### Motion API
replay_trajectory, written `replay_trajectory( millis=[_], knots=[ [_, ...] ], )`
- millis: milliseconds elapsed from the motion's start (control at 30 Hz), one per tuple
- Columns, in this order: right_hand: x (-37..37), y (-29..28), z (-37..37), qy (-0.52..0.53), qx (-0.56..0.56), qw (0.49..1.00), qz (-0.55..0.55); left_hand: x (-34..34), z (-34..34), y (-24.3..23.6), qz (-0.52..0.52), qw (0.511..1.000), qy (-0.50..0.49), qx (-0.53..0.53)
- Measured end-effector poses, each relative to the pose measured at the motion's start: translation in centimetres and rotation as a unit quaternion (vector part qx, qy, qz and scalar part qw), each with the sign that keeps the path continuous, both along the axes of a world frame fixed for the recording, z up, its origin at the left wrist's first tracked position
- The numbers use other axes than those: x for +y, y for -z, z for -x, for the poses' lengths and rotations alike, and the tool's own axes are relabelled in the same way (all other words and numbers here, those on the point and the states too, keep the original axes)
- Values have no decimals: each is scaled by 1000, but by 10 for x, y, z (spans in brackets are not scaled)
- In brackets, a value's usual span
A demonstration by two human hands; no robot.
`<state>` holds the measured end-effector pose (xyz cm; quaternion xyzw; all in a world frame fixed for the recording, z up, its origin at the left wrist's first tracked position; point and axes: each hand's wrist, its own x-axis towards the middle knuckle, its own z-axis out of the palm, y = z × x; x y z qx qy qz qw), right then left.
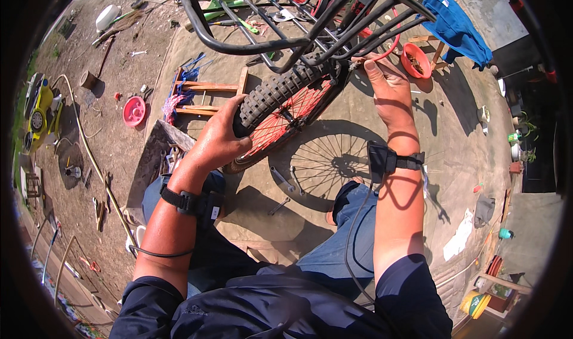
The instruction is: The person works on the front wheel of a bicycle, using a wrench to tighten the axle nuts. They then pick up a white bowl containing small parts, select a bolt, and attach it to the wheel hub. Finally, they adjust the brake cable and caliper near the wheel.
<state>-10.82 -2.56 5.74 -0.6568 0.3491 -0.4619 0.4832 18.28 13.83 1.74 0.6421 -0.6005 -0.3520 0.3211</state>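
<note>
Head view: left hand [218, 139] clamps the knobby tyre [280, 88] of the upturned bicycle wheel [280, 121], right hand [385, 79] pinches near the axle; rigid, likely free-spinning, so grip the tread, not the thin spokes.

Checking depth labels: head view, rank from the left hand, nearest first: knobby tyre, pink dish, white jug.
1. knobby tyre: under the left hand, which grips it.
2. pink dish: on the ground, to its left.
3. white jug: far upper left, on the dirt.

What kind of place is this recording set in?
Likely an outdoor yard used for bicycle repair: the left hand grips a bicycle wheel, wrenches lie on the ground, and tools litter the dirt.
</note>
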Motion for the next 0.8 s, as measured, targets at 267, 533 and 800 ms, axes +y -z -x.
replay_trajectory(
  millis=[267,533,800],
  knots=[
    [-9,13,-6,-12,-5,1000,22,0,0,0,-4,1000,-4,11],
    [-3,8,-2,-21,-68,993,-96,-1,-1,3,-4,1000,-1,9],
    [-9,4,3,0,-63,998,-11,0,-1,2,-10,1000,-2,7]
  ],
)
